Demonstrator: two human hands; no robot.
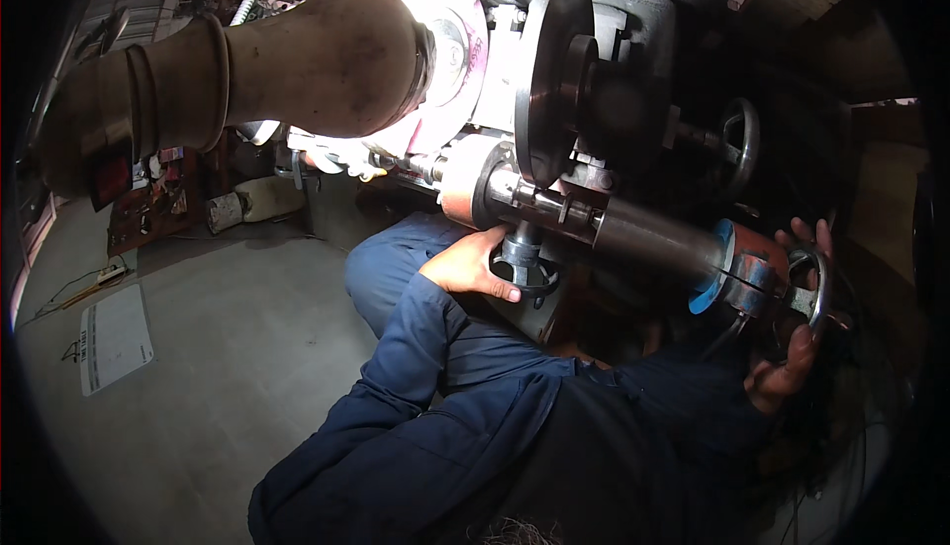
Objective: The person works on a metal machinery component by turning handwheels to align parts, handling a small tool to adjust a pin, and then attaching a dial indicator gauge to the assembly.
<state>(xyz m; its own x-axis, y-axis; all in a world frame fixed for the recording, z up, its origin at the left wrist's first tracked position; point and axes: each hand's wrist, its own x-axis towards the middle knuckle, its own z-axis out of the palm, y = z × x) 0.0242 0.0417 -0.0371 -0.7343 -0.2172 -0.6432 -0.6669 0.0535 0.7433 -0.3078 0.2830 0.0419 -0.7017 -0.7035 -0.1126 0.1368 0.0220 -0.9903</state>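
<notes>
Nearest, a tuft of hair (pixel 520 531) shows at the lower edge, over a dark blue jacket (pixel 396 446). The left hand (pixel 463 263) has its grip curled around a black wheel (pixel 534 275) beneath the machine. The right hand (pixel 784 377) spans a metal wheel (pixel 821 290) beside an orange collar (pixel 760 253); in that dimness I cannot tell how tightly its grip closes. The step looks like working both wheels; the next move likely calls for steady turning. Printing marks a white sheet (pixel 117 339) on the floor (pixel 247 347).
</notes>
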